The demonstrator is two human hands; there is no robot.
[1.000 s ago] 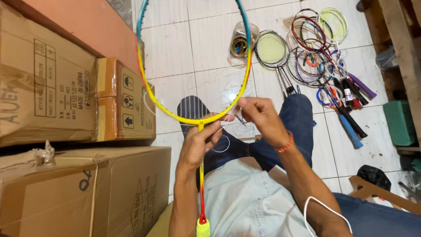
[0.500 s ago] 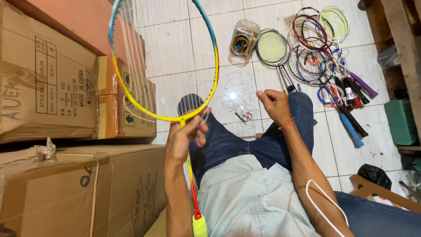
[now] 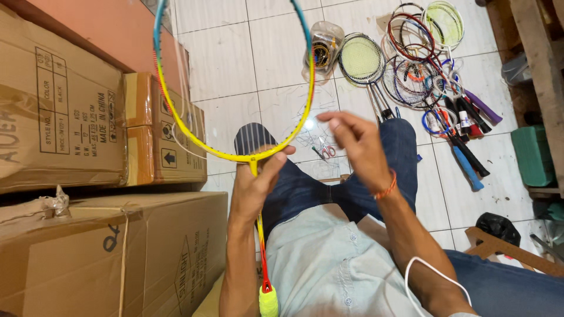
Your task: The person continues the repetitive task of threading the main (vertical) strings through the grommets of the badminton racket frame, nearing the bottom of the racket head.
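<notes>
The left hand (image 3: pixel 254 189) has its grip closed around the throat of a yellow badminton racket (image 3: pixel 235 154), just where the head meets the shaft, thumb lying along the frame's lower curve. The racket stands upright over the person's lap: its hoop, yellow with a teal top, rises toward the upper edge of the view, and the red and yellow shaft runs down along the forearm to a lime-green handle (image 3: pixel 268 301) at the lower edge. The right hand (image 3: pixel 356 145) hovers just beside the hoop with its grip open, fingers loosely spread and curled, holding nothing I can make out.

Under both hands are the person's knees in blue jeans (image 3: pixel 311 188) and a pale grey shirt. Beyond them lies the white tiled floor (image 3: pixel 223 58), strewn with fine string offcuts; small scissors with red handles (image 3: pixel 324 151) lie on it just past the knee. Toward the floor's far right corner sits a heap of rackets (image 3: pixel 423 64) and a clear bag of string (image 3: pixel 320 50). Along the floor's left edge stand stacked cardboard boxes (image 3: pixel 70 117). At the right edge are wooden furniture (image 3: pixel 537 64) and a green box (image 3: pixel 534 155).
</notes>
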